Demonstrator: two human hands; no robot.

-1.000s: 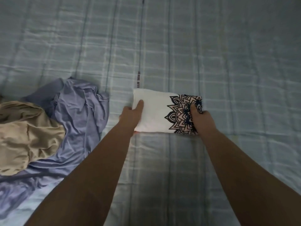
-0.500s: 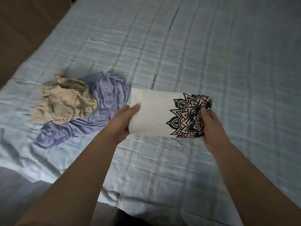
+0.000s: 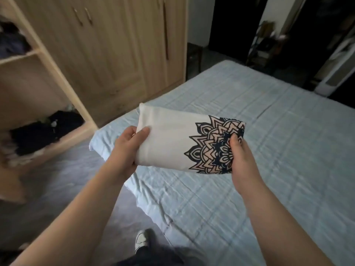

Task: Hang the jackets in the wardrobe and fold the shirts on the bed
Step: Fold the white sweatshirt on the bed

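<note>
A folded white shirt (image 3: 169,143) with a dark mandala print on its right end is held in the air above the corner of the bed (image 3: 269,150). My left hand (image 3: 128,148) grips its left edge, thumb on top. My right hand (image 3: 241,160) grips the printed end. The bed has a pale blue checked sheet. The wooden wardrobe (image 3: 107,47) stands at the left behind the bed, its doors closed, with open shelves (image 3: 28,54) beside it.
Dark clothes (image 3: 46,129) lie on the lower open shelf and more on the upper one. A white standing appliance (image 3: 338,70) is at the far right beside a dark doorway. My foot in a white shoe (image 3: 141,239) is on the grey floor by the bed.
The folded shirt has been lifted off the bed in both hands. The view has swung left toward the wardrobe; the beige and lilac garments are out of sight.
</note>
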